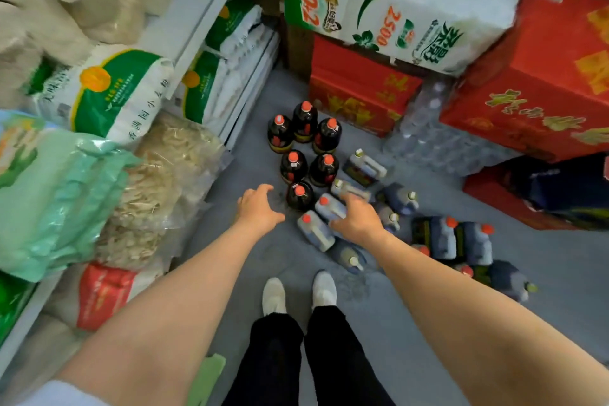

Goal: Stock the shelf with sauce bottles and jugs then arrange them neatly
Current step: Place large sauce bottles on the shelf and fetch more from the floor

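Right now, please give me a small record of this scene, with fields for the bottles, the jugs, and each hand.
round dark bottles: six, red caps, upright on the floor
jugs: on the floor, beside the bottles, to the right
left hand: open, empty, next to the nearest bottle
right hand: resting on a red-capped jug, grip unclear
shelf: holds bagged goods

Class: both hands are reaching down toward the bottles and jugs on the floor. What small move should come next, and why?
Probably close the right hand on the red-capped jug beneath it: its fingers already lie over that jug, while the left hand hangs open beside the nearest dark bottle, touching nothing.
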A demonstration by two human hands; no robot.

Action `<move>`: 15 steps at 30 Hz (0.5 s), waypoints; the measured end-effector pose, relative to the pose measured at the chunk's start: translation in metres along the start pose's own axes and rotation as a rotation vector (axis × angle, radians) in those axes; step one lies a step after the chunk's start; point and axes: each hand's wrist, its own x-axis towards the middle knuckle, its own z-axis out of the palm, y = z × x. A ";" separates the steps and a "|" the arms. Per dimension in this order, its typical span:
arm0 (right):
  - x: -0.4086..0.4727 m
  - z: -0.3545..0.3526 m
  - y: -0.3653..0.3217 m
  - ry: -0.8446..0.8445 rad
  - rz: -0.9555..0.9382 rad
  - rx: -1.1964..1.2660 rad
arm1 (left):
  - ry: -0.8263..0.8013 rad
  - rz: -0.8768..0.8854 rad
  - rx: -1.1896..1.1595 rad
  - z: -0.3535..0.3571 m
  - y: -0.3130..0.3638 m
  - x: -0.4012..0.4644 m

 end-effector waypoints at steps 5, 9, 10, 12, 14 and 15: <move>0.055 0.032 0.030 -0.019 0.053 -0.002 | -0.016 -0.012 -0.061 0.043 -0.015 0.054; 0.101 0.076 0.052 -0.053 0.088 0.015 | -0.035 0.004 -0.084 0.085 -0.038 0.102; 0.113 0.087 0.056 -0.057 0.109 0.039 | -0.043 0.011 -0.090 0.096 -0.045 0.115; 0.136 0.111 0.064 -0.049 0.141 0.103 | -0.054 0.029 -0.110 0.115 -0.058 0.140; 0.159 0.135 0.071 -0.019 0.159 0.162 | -0.060 0.058 -0.125 0.135 -0.070 0.167; 0.170 0.146 0.074 -0.003 0.162 0.187 | -0.062 0.072 -0.132 0.144 -0.075 0.180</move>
